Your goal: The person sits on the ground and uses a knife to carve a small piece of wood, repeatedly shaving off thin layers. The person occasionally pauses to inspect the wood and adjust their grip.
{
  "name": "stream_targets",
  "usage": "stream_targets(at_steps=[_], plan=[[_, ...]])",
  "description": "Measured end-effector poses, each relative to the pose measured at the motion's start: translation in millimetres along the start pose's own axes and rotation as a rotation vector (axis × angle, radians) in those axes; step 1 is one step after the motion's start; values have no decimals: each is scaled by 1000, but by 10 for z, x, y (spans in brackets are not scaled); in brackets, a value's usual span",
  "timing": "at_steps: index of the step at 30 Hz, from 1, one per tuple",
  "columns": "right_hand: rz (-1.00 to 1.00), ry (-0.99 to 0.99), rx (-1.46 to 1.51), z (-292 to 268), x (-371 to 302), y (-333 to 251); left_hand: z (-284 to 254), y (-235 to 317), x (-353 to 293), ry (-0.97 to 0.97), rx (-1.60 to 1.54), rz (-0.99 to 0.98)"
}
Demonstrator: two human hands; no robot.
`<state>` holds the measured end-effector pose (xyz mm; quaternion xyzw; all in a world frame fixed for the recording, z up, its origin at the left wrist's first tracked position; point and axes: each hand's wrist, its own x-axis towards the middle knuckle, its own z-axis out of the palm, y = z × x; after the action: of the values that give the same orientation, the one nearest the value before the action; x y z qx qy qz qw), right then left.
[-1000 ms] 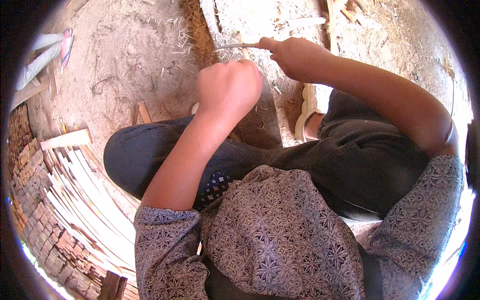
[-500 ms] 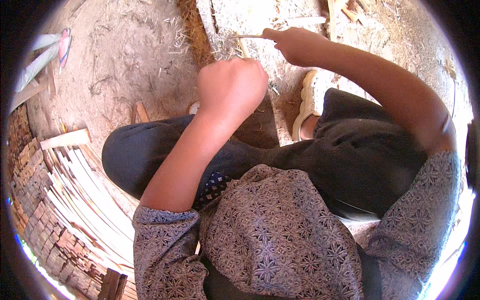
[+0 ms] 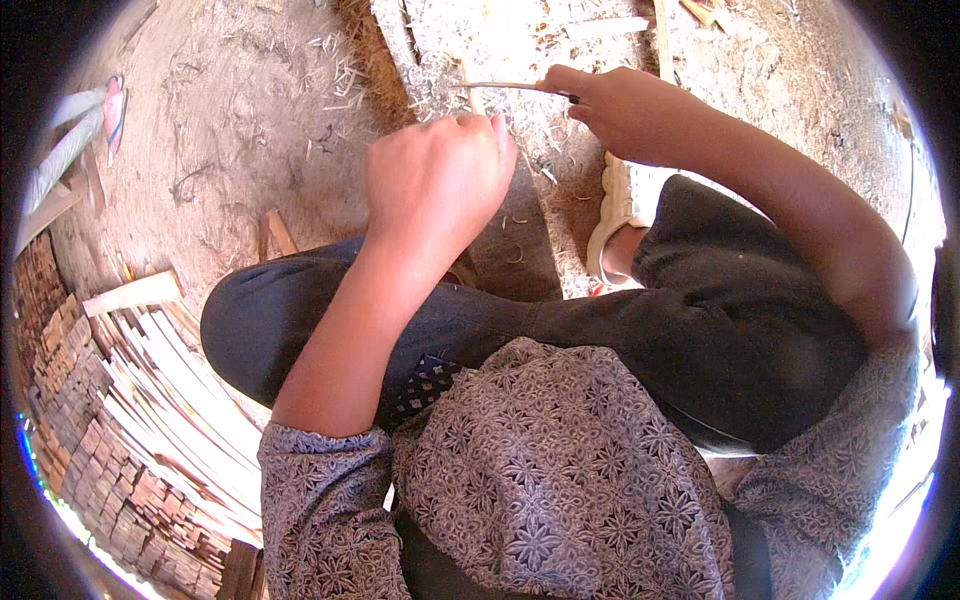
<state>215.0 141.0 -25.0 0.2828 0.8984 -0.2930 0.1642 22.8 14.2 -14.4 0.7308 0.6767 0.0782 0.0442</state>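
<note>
My left hand [image 3: 440, 178] is closed in a fist, its knuckles facing up. A thin pale wooden stick [image 3: 474, 100] rises from beyond its fingers; most of it is hidden by the hand. My right hand [image 3: 630, 112] is closed around the handle of a knife [image 3: 503, 86], of which a dark end shows below the fingers. The narrow blade points left and lies across the stick just beyond my left fist. Whether blade and stick touch, I cannot tell. Under both hands is a pale board [image 3: 500, 30] strewn with wood shavings.
My bent legs in dark trousers [image 3: 740, 300] frame the work, with a pale clog [image 3: 618, 205] on one foot. Stacked wood blocks [image 3: 110, 480] and long pale strips [image 3: 185, 405] lie at left. Another person's sandalled foot [image 3: 116, 115] shows at the far left.
Both hands have shifted: my left fist a little left, my right hand with the knife slightly right and nearer. The blade has come lower in view. Both grips look unchanged.
</note>
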Motion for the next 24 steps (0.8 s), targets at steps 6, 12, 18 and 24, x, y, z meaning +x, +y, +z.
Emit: stream_targets(at_steps=[6,12,18,24], plan=[[-56,20,-126,222,611,329,-44,78,34,-153,-63,-102],[-48,49,-51,195,468,261,-49,-68,59,-13,-46,-144],[-13,17,53,-90,-37,-68,-82,-131,26,3,13,-84],[0,20,-135,59,414,189,-52,-2,23,37,44,-39]])
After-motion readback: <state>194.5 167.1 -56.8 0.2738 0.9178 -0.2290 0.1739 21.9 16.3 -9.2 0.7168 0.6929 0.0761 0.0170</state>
